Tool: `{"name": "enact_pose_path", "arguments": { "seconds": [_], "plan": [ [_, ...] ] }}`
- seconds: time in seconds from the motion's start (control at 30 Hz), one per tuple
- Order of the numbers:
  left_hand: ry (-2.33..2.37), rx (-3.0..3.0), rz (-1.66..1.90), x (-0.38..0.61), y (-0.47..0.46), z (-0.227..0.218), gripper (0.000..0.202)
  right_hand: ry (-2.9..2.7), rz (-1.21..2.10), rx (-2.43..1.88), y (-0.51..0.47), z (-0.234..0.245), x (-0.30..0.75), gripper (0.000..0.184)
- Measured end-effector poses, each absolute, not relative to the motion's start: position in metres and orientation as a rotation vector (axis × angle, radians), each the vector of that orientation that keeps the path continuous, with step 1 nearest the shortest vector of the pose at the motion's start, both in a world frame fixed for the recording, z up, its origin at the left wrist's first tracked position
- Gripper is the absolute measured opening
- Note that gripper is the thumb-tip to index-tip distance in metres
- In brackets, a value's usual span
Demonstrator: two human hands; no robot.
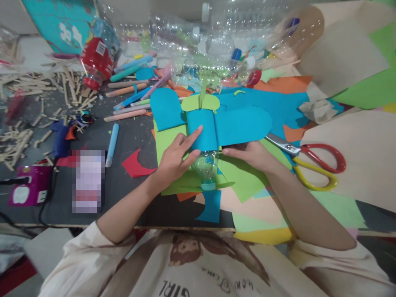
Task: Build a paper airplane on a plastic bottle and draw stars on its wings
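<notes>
A small clear plastic bottle (pixel 205 164) with a teal cap lies in front of me, cap end towards me. Blue paper (pixel 202 138) is wrapped round its body. Rounded blue paper wings stick out to the left (pixel 167 109) and right (pixel 244 123), and a light green paper tail (pixel 192 103) sits at the far end. My left hand (pixel 175 159) is on the bottle's left side, index finger on the blue wrap and thumb near its lower edge. My right hand (pixel 250 154) grips from the right, thumb beside the bottle, other fingers hidden under the right wing.
Scissors (pixel 291 148) with red and yellow handles lie to the right on paper sheets (pixel 349 148). A phone (pixel 88 181), a blue glue gun (pixel 60 138), markers (pixel 113 144) and wooden sticks (pixel 71 86) are on the left. Clear bottles (pixel 222 33) stand behind.
</notes>
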State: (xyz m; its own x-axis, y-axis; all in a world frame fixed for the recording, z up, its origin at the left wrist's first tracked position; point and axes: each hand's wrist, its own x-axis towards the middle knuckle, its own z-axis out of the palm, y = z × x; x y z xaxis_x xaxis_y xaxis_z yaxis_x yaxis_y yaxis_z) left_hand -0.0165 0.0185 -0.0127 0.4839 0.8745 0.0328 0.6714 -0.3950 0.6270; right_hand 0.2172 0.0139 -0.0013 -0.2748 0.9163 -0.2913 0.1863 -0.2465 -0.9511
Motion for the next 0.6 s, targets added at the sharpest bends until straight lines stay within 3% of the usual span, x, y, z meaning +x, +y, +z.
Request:
{"name": "enact_pose_path", "arguments": {
  "seconds": [0.37,0.6],
  "plan": [
    [1.263,2.205,0.465,-0.020,0.019,-0.019,0.071,-1.369,1.574,-1.330,0.011,-0.014,0.216,0.071],
    [1.255,2.188,0.468,-0.019,0.019,-0.018,0.075,-1.405,1.569,-1.328,0.009,-0.015,0.215,0.067]
  ]
}}
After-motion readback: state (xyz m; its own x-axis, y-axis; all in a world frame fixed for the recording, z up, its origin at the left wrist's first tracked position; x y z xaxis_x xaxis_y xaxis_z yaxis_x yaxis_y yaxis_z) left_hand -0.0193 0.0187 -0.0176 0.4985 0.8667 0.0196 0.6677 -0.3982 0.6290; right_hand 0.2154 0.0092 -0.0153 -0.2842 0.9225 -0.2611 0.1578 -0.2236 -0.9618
